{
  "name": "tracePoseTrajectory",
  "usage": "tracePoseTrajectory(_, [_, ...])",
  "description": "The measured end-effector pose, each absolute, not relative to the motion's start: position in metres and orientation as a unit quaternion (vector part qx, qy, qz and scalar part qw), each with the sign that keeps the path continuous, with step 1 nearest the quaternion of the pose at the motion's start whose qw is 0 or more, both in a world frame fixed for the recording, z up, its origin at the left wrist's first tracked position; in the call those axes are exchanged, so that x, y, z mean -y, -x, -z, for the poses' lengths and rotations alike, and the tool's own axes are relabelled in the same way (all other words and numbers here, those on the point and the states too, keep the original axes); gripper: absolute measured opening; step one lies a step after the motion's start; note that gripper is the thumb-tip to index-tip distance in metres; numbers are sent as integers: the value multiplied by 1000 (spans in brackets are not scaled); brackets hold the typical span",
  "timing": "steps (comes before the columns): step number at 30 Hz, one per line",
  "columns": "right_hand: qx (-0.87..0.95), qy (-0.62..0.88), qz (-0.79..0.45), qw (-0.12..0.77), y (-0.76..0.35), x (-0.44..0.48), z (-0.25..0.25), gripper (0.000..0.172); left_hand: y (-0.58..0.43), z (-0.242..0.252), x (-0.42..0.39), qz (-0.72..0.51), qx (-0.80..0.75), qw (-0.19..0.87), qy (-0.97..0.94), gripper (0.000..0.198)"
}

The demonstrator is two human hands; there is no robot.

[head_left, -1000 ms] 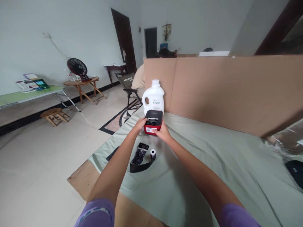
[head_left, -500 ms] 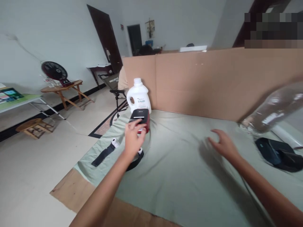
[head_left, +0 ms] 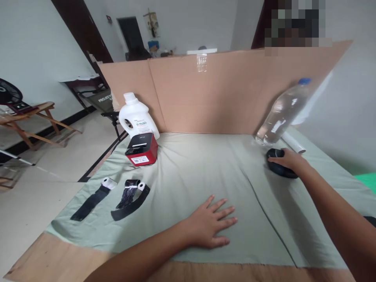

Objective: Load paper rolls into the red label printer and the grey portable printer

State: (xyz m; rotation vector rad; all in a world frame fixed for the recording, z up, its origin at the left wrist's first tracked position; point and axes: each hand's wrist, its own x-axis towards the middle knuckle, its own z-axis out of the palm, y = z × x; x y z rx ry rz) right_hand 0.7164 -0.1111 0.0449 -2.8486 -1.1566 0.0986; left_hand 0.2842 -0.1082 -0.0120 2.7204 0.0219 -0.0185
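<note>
My left hand [head_left: 210,225] lies flat on the green cloth [head_left: 202,168], fingers spread and holding nothing. At the right, my right hand [head_left: 293,161] grips a rounded black object [head_left: 277,166] from above; its exact kind is unclear and the fingers partly cover it. A clear plastic bottle [head_left: 282,113] with a blue cap leans just behind that object. Far to the left of my hands stands a red and black box-shaped device [head_left: 143,150] with a slot on top. Black strips [head_left: 129,209] with small white rolls at their ends lie in front of it.
A white jug [head_left: 138,117] with a handle stands behind the red device. Cardboard [head_left: 202,94] forms a wall along the back. A white tube [head_left: 293,143] lies beside the bottle. Bare wood [head_left: 38,254] shows at the table's front edge.
My left hand has left the red device and come down flat on the cloth. My right hand has reached forward and taken hold of the black object. The view has turned right.
</note>
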Motion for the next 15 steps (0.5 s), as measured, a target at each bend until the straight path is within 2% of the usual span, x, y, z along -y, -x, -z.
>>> tracePoseTrajectory(2, [386,917,-100,13,-675,102,-54,69,-281,12,114,7,25,221,-975,67])
tracePoseTrajectory(9, [501,857,-115,28,-470,42,-57,64,-277,17,130,1,56,215,-975,65])
tracePoseTrajectory(15, [442,884,-150,43,-407,24,-54,72,-274,16,129,-17,55,173,-983,63])
